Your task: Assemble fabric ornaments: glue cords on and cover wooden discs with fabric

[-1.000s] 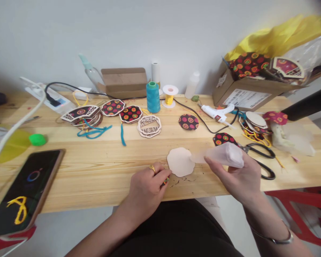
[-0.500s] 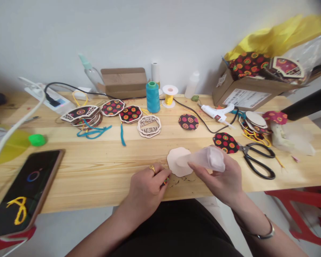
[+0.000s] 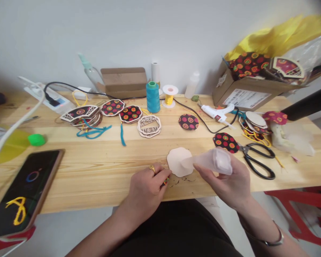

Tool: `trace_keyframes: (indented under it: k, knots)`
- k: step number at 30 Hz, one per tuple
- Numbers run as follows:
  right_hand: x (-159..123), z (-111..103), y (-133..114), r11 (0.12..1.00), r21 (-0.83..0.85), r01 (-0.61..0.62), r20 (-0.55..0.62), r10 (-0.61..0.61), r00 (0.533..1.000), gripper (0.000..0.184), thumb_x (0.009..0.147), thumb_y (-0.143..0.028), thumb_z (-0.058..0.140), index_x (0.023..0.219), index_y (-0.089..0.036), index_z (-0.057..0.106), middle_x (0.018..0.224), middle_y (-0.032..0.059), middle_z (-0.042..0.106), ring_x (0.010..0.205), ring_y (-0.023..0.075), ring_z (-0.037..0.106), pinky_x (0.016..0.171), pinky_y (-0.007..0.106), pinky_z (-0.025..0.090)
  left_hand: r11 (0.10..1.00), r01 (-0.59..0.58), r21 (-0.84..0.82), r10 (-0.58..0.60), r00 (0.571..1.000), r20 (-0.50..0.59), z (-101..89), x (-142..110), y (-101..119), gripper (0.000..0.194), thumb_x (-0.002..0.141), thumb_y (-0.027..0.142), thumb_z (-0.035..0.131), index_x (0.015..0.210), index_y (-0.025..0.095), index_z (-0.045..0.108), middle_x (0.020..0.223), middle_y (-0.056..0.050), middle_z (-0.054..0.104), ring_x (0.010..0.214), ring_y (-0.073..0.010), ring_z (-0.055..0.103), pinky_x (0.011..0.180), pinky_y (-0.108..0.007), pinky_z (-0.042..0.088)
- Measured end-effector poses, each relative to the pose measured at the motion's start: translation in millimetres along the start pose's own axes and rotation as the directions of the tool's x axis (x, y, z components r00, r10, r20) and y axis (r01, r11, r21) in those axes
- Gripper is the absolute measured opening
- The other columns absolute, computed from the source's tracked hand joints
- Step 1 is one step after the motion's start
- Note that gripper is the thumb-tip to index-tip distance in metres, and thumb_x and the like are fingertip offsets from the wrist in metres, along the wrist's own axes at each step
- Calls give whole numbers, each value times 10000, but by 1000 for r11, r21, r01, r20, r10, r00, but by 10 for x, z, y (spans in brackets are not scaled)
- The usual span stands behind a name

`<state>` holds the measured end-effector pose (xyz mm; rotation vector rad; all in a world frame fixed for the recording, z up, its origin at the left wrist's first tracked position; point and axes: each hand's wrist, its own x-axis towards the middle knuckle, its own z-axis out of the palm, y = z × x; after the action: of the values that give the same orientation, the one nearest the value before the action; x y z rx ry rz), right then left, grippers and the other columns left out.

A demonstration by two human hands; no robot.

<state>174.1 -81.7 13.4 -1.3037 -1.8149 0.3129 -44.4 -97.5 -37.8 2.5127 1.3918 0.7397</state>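
My right hand (image 3: 227, 178) is wrapped round a translucent white squeeze bottle (image 3: 212, 160), tilted with its narrow end down toward a pale scalloped wooden piece (image 3: 176, 161) on the table. Whether the tip touches the surface is hard to see. My left hand (image 3: 149, 184) rests at the table's front edge, fingers curled on a piece of patterned fabric (image 3: 166, 181), of which only a bit shows beside the pale piece. To the right lie a dark patterned fabric cutout (image 3: 226, 142) and black-handled scissors (image 3: 259, 157), the blades partly hidden by the cutout.
A white glue gun (image 3: 216, 113) with a black cord lies at the back right, before a cardboard box (image 3: 240, 94). A teal thread cone (image 3: 153, 98) and a yellow spool (image 3: 169, 98) stand behind. Lattice pieces (image 3: 149, 126) lie mid-table; a phone (image 3: 29, 185) is at left.
My right hand and the bottle have shifted a little to the right, the tip moving across the pale piece. My left hand has stayed in place.
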Motion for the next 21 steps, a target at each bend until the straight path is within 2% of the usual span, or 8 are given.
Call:
trace_keyframes:
  k: [9, 12, 17, 19, 21]
  knots:
    - [30, -113, 41, 999, -25, 23, 14, -22, 1000, 205, 753, -220, 711, 674, -199, 523, 625, -44, 516, 525, 86, 489, 474, 216, 396, 1000, -1, 13, 1, 1000, 4, 5, 1, -3, 229, 863, 146, 486, 994, 234, 653, 834, 13, 676, 640, -151, 607, 552, -281, 395]
    - [14, -133, 76, 1000, 10, 0, -24, 0, 1000, 176, 736, -214, 727, 682, -199, 559, 649, -34, 555, 543, 98, 512, 500, 233, 423, 1000, -1, 2, 1, 1000, -6, 8, 4, -5, 224, 865, 151, 487, 987, 231, 656, 844, 14, 680, 657, -149, 619, 558, -278, 405]
    - [-23, -92, 126, 984, 116, -137, -186, 157, 970, 139, 718, -225, 751, 807, -199, 648, 777, 16, 647, 674, 168, 603, 635, 320, 506, 1000, 1, -4, -2, 1000, -18, 17, 3, 2, 218, 865, 152, 490, 980, 224, 661, 831, 4, 685, 651, -149, 627, 554, -269, 422]
    - [-18, -84, 121, 968, 184, -170, -218, 209, 953, 213, 712, -222, 758, 895, -198, 650, 893, 46, 663, 814, 211, 632, 772, 378, 520, 1000, 10, 20, -10, 1000, -15, 21, -6, 4, 221, 865, 157, 486, 974, 232, 663, 823, -3, 687, 648, -161, 632, 555, -275, 433]
    - [-3, -88, 102, 937, 309, -161, -205, 231, 951, 255, 735, -200, 737, 962, -219, 621, 975, 60, 662, 1008, 252, 614, 923, 435, 475, 999, 5, 33, -5, 1000, -18, 28, -20, -7, 233, 864, 158, 475, 980, 238, 660, 833, -12, 692, 655, -168, 642, 554, -276, 448]
